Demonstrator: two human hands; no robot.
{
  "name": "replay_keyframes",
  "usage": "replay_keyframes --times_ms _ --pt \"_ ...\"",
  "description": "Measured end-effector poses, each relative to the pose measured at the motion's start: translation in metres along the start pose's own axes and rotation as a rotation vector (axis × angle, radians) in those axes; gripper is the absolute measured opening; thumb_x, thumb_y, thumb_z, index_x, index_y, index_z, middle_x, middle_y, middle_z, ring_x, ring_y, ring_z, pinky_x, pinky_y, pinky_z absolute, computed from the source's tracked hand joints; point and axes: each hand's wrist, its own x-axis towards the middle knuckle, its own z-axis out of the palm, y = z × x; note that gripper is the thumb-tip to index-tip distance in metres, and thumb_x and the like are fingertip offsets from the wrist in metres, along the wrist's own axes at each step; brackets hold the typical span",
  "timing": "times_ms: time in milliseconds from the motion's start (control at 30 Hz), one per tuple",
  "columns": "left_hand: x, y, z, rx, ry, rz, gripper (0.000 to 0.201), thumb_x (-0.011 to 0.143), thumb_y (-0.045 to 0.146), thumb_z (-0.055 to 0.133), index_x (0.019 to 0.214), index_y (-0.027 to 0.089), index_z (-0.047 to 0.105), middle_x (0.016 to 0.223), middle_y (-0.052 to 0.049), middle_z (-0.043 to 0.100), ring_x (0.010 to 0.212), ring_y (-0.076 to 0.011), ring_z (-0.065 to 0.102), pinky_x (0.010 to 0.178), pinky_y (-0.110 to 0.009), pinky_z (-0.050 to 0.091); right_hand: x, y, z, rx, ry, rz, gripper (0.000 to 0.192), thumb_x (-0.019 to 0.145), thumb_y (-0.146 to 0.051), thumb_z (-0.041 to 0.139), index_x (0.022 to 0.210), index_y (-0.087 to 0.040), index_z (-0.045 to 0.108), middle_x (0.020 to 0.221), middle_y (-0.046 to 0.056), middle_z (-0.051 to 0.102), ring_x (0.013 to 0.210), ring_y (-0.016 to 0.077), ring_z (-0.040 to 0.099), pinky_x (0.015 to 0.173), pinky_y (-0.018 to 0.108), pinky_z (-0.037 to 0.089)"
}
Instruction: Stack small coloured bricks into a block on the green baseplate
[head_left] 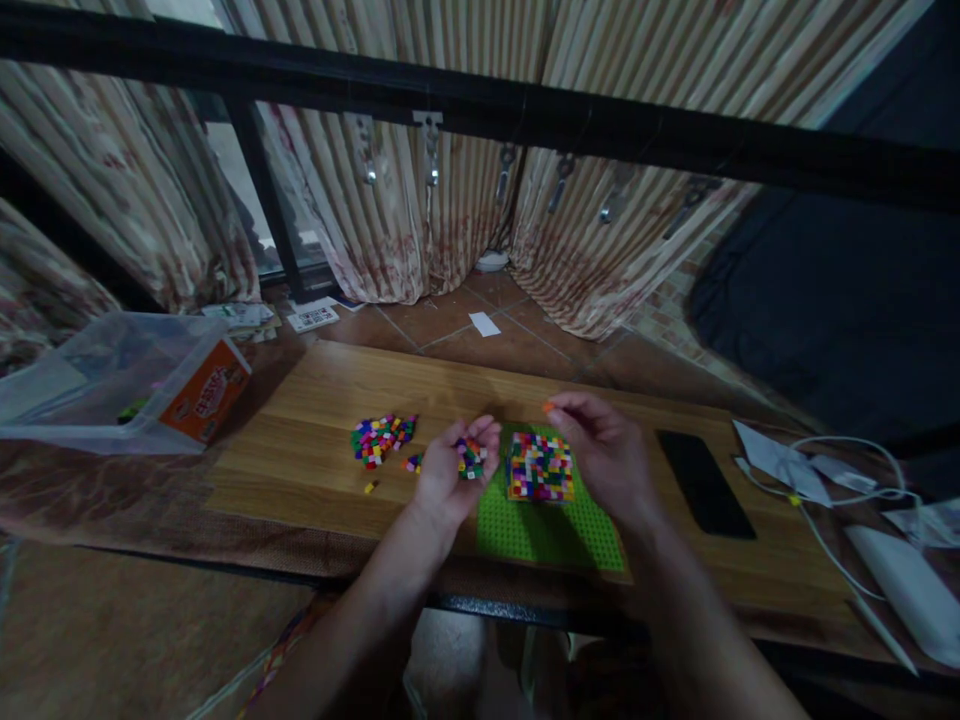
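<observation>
My left hand (445, 482) is cupped palm up and holds several small coloured toy bricks (472, 458). Between the thumb and fingertips of my right hand (611, 452) is a small orange brick (548, 407), raised above the far right corner of a block built of many coloured bricks (540, 466). That block stands on a green studded baseplate (551, 535), just right of my left hand. A loose pile of bricks (381, 438) lies to the left on the wooden board (300, 420). One yellow brick (370, 487) sits apart, and a few more are partly hidden behind my left hand.
A clear plastic bin (112, 430) with an orange label stands at the left. Right of the baseplate lies a black phone (705, 484), with a white cable (832, 550), papers and a white device (904, 590) beyond. A dark metal bar (480, 108) with hanging clips crosses above.
</observation>
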Motion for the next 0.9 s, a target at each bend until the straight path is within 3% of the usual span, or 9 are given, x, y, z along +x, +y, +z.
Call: replay_keyframes --times_ms 67,167,267,433,667,900 --pt "0.003 0.004 -0.005 0.029 0.015 0.02 0.026 0.094 0.02 0.04 0.082 0.009 0.061 0.067 -0.005 0.059 0.047 -0.0058 0.052 0.038 -0.013 0.037 0.0 0.009 -0.01 -0.095 -0.056 0.019 0.014 0.084 -0.034 0.061 0.087 -0.022 0.068 0.084 0.002 0.07 0.078 0.0178 0.064 0.075 0.033 0.048" --pt "0.006 0.003 -0.011 0.112 0.025 0.019 0.02 0.092 0.018 0.045 0.076 0.011 0.057 0.06 0.001 0.049 0.04 -0.0027 0.04 0.033 -0.011 0.024 -0.005 0.022 -0.019 -0.275 -0.178 -0.021 0.013 0.084 -0.031 0.06 0.084 -0.023 0.07 0.083 0.001 0.071 0.078 0.0186 0.064 0.075 0.034 0.047" --pt "0.008 -0.007 -0.014 0.233 0.033 0.006 0.015 0.088 0.018 0.052 0.075 0.011 0.056 0.058 0.004 0.043 0.039 -0.0017 0.035 0.034 -0.012 0.02 -0.008 0.03 -0.026 -0.355 -0.249 -0.051 0.013 0.085 -0.03 0.059 0.083 -0.024 0.07 0.082 0.001 0.07 0.077 0.0189 0.064 0.075 0.034 0.047" --pt "0.013 -0.023 -0.016 0.418 0.023 0.042 0.012 0.079 0.022 0.063 0.077 0.012 0.059 0.057 0.005 0.042 0.041 -0.0022 0.035 0.036 -0.013 0.017 -0.008 0.037 -0.036 -0.389 -0.233 -0.065 0.012 0.086 -0.031 0.059 0.085 -0.025 0.069 0.086 0.001 0.069 0.082 0.0194 0.064 0.076 0.034 0.047" --pt "0.016 -0.028 -0.017 0.53 0.019 0.079 0.011 0.073 0.022 0.065 0.075 0.012 0.06 0.053 0.007 0.041 0.041 -0.0022 0.033 0.037 -0.015 0.015 -0.013 0.038 -0.02 -0.442 -0.306 -0.165 0.009 0.084 -0.023 0.062 0.082 -0.025 0.071 0.099 0.004 0.063 0.098 0.0219 0.058 0.09 0.041 0.044" --pt "0.016 -0.03 -0.015 0.604 0.044 0.102 0.014 0.068 0.022 0.068 0.07 0.013 0.057 0.052 0.007 0.043 0.04 -0.0018 0.033 0.037 -0.016 0.014 -0.015 0.043 -0.01 -0.423 -0.276 -0.084 0.01 0.084 -0.023 0.063 0.08 -0.026 0.072 0.108 0.005 0.061 0.104 0.0231 0.055 0.093 0.044 0.042"
